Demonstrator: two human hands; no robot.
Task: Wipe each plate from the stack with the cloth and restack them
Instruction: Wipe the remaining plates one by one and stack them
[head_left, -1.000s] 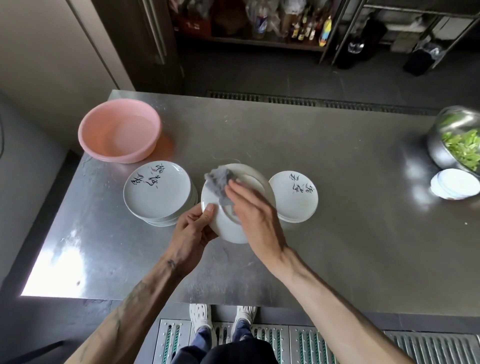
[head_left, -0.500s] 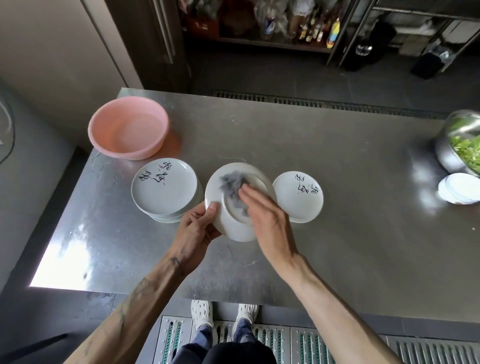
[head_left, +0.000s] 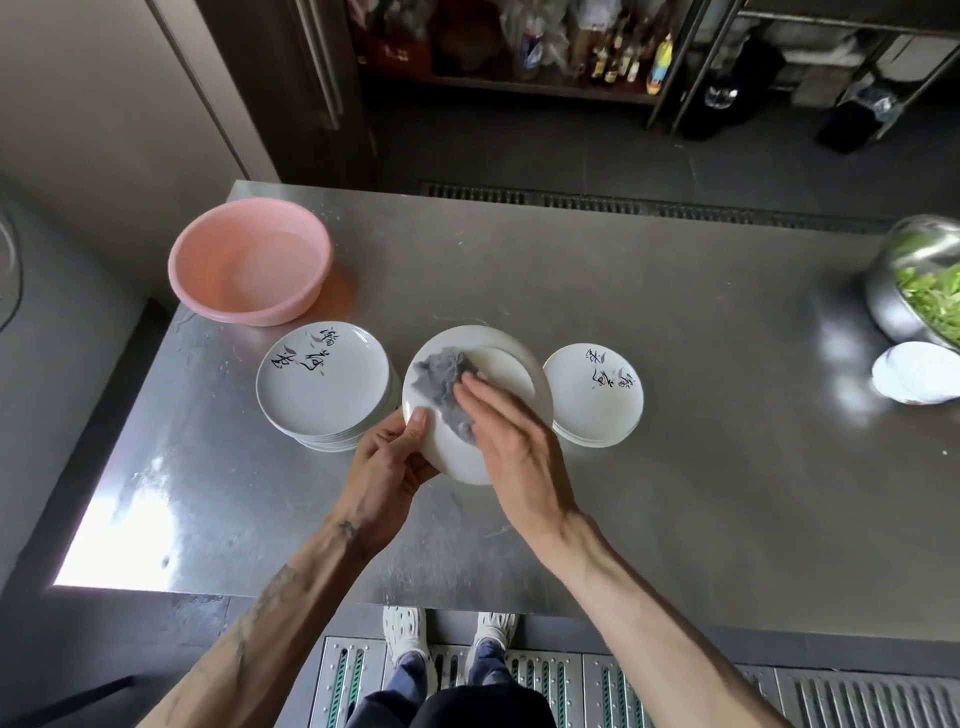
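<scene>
Mid-wipe on this one, seen from right by the steel table (head_left: 675, 467). The left hand (head_left: 387, 462) grips a white plate (head_left: 511, 371) by its near-left rim, thumb on top and fingers curled under, and the plate is tilted up off the table between the two stacks; the right hand (head_left: 514, 457) lies flat, fingers straight and close together, pressing the grey cloth (head_left: 441, 382) onto the plate's left half. No calligraphy shows on the face being rubbed, so I'd guess it's the underside; can't swear to it.

The taller stack (head_left: 324, 384) sits just left of the held plate, with a pink basin (head_left: 249, 260) behind it; the shorter stack (head_left: 592, 400) sits just right, its near edge partly hidden by the plate. My read is left is unwiped and right is done, so plenty to go.

Next move, I reckon: run the cloth over the bare right half, then set the plate square on the shorter stack; it wants a gentle landing so nothing chips or slides. A metal bowl of greens (head_left: 919, 280) sits well off to the right.
</scene>
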